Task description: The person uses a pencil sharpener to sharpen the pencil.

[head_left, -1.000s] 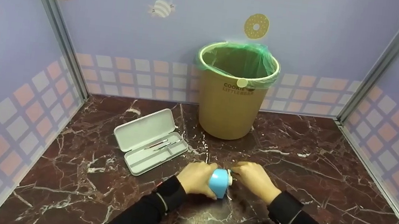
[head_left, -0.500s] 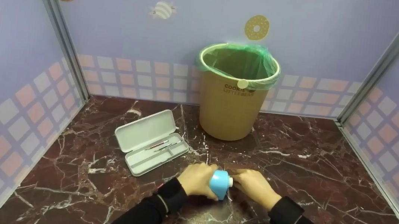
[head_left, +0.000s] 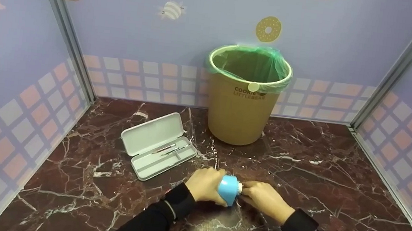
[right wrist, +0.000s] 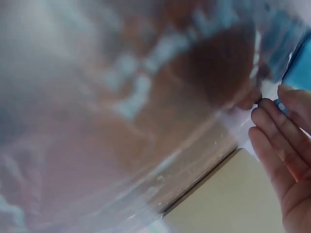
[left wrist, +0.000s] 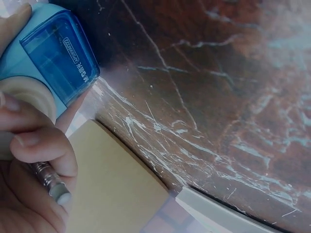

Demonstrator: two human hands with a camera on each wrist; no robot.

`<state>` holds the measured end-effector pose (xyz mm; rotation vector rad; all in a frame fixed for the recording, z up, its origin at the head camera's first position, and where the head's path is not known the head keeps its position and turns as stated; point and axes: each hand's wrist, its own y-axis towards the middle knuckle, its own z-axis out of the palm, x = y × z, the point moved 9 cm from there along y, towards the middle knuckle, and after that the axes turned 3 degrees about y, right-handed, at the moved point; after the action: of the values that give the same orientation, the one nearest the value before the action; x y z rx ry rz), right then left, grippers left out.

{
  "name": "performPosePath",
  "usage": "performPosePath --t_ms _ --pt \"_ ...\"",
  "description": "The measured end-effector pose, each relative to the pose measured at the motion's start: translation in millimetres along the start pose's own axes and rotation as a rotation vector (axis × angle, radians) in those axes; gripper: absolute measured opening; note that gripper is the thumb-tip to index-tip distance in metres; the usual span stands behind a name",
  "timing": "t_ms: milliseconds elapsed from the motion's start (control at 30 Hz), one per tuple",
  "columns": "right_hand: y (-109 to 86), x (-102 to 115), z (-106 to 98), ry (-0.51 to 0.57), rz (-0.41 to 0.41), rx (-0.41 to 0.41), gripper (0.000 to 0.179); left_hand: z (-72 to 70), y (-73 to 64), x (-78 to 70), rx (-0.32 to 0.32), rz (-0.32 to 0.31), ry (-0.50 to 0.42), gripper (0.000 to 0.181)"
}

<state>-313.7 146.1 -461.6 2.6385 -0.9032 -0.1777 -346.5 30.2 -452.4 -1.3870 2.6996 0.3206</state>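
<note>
A light-blue pencil sharpener (head_left: pixel 227 190) lies in my left hand (head_left: pixel 204 185), which wraps round it close over the table. In the left wrist view, its clear blue shavings drawer (left wrist: pixel 60 56) and round cream end (left wrist: pixel 29 94) show, with left-hand fingertips at the upper left. My right hand (head_left: pixel 264 199) pinches the crank handle (left wrist: pixel 51 183) at that cream end between thumb and fingers. The handle is a short stick with a shiny band and a pale tip. In the right wrist view, the sharpener's blue body (right wrist: pixel 300 70) shows just beyond the right-hand fingers. My left palm hides the sharpener's other end.
An open pale grey pencil case (head_left: pixel 145 168) lies to the left, holding a few thin pens or pencils (head_left: pixel 165 149). Behind stands a tan bin (head_left: pixel 239 115) with a green liner (head_left: pixel 274 59). Patterned panels (head_left: pixel 134 26) enclose the dark red marble tabletop (head_left: pixel 322 183).
My right hand has swung down and a little nearer to me at the sharpener's cream end. My left hand keeps its grip with almost no movement. The camera view has shifted slightly.
</note>
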Motion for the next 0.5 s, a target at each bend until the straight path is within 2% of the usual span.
performPosePath --t_ms 300,500 --pt "-14.1 17 -5 0.043 -0.056 0.022 0.013 1.9 1.4 -1.6 0.021 -0.008 0.014 0.07" --pt "-19.9 28 -18 0.028 -0.094 -0.017 0.013 0.2 1.9 -1.5 0.002 -0.01 0.037 0.071"
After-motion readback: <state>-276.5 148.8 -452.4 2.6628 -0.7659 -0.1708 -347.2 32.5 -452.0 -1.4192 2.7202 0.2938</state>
